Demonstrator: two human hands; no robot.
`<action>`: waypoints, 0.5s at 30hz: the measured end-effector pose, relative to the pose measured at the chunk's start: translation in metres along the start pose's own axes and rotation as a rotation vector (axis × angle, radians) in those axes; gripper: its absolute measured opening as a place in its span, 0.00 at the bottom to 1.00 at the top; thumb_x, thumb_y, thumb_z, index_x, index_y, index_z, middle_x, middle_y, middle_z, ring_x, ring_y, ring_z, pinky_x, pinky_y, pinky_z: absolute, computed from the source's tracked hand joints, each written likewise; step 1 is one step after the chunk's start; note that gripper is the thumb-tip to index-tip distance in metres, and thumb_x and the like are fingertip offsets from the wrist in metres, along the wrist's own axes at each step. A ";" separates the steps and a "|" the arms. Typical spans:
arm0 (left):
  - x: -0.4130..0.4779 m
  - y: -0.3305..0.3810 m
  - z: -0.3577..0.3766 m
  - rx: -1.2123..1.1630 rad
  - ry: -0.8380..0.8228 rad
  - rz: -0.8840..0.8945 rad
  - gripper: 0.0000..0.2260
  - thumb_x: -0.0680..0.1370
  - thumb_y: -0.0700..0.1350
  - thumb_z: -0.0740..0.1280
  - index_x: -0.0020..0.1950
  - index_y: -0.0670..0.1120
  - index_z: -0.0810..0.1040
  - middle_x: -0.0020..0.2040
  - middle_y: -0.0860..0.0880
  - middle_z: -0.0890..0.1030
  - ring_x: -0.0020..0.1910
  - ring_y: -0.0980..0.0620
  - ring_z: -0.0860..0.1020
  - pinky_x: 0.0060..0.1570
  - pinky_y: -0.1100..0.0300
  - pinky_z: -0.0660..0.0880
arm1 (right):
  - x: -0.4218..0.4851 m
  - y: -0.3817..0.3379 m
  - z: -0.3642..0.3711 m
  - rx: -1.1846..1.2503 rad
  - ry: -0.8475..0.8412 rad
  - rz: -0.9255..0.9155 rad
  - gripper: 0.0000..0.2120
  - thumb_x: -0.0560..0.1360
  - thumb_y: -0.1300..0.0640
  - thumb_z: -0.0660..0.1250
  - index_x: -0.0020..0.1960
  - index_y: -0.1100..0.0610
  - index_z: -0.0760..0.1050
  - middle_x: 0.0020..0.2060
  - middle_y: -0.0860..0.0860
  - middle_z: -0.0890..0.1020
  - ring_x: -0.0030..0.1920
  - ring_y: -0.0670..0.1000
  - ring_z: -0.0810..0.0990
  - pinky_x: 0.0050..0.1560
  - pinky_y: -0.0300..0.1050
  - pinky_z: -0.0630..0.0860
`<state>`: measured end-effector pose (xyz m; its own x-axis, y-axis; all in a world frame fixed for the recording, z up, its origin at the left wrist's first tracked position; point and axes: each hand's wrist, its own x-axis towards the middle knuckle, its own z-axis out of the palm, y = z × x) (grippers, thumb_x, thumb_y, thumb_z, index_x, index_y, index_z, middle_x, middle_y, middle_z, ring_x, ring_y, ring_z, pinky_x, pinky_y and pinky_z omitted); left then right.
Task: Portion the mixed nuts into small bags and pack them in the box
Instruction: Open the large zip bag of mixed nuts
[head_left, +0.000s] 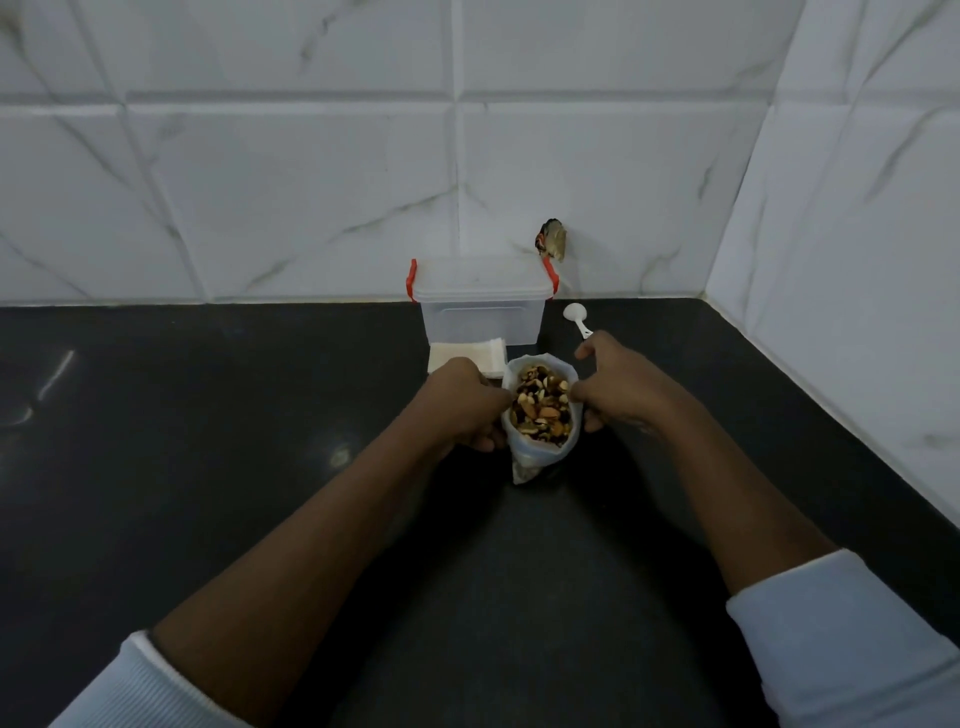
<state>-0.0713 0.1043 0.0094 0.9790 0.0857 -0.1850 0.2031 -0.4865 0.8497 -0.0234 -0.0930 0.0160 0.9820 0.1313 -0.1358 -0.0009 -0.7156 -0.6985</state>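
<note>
Spilling looks the main risk: the big bag (523, 458) of mixed nuts (543, 408) stands filled nearly to its mouth on the dark worktop (208, 441), apparently upright only because both hands steady it. Its narrow foot seems unlikely to hold it if either grip slackens. Letting go on one side would probably let the soft wall slump and send nuts across the worktop.

The left hand (467, 402) grips the rim at the bag's 9 o'clock, fingers curled round the plastic. The right hand (621, 387) pinches the rim at 3 o'clock, thumb low against the wall, knuckles up. Both forearms come in from 6 o'clock, holding the mouth wide.

A second hazard: the scoop (574, 314) lies at 1 o'clock, just beyond the right hand, so reaching for it would free that side. The small bags (467, 356) lie stacked at 11 o'clock, close beside the rim. The box (483, 317) stands at 12 o'clock against the wall with its lid (480, 280) on, so it needs opening before anything is packed.
</note>
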 end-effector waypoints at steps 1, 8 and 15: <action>0.001 0.004 0.000 -0.004 -0.014 -0.010 0.07 0.81 0.42 0.68 0.52 0.38 0.80 0.40 0.41 0.85 0.35 0.48 0.85 0.34 0.59 0.80 | 0.001 0.001 0.001 0.000 0.019 -0.012 0.21 0.79 0.63 0.68 0.69 0.53 0.66 0.50 0.56 0.81 0.41 0.54 0.87 0.42 0.50 0.86; 0.010 0.009 0.023 -0.172 -0.093 -0.020 0.06 0.82 0.37 0.65 0.53 0.35 0.79 0.42 0.38 0.84 0.35 0.47 0.85 0.38 0.54 0.84 | 0.005 0.007 -0.003 -0.081 0.064 -0.050 0.19 0.78 0.57 0.72 0.64 0.51 0.68 0.49 0.53 0.80 0.45 0.53 0.84 0.44 0.50 0.84; 0.018 0.003 0.021 -0.215 -0.169 -0.056 0.06 0.82 0.39 0.65 0.57 0.37 0.77 0.45 0.37 0.85 0.37 0.46 0.86 0.39 0.53 0.84 | 0.013 0.015 -0.006 -0.067 0.144 -0.052 0.16 0.78 0.60 0.68 0.64 0.51 0.70 0.49 0.52 0.78 0.46 0.51 0.81 0.40 0.46 0.77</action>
<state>-0.0534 0.0861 -0.0011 0.9531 -0.0482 -0.2987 0.2731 -0.2877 0.9180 -0.0098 -0.1062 0.0084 0.9973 0.0732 0.0054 0.0590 -0.7553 -0.6527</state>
